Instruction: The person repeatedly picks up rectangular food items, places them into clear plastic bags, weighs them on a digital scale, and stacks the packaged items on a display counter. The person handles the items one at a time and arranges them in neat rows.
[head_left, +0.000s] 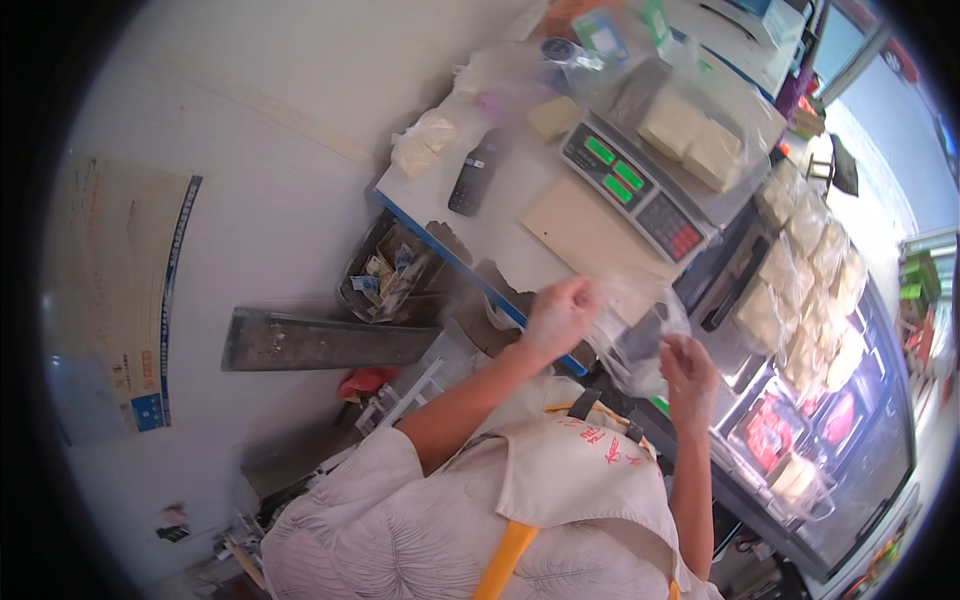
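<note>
Between my two hands a thin clear plastic bag (626, 352) is stretched, blurred by motion. My left hand (561, 319) pinches one side of it near the table's front corner. On the other side, my right hand (688, 379) grips the bag's upper edge, close to the display case. Whether anything lies inside the bag I cannot tell. Just beyond the hands is a digital price scale (637, 184) with lit green displays. Two pale blocks, perhaps tofu, (686, 142) rest on its pan in a clear bag. A beige board (592, 229) lies before the scale.
Several bagged pale blocks (806, 277) are piled on the glass display case (862, 450), with red meat (769, 427) in trays inside. A black cordless handset (474, 176) and another bagged item (424, 142) lie on the white table (420, 191). An open drawer (390, 277) holds banknotes.
</note>
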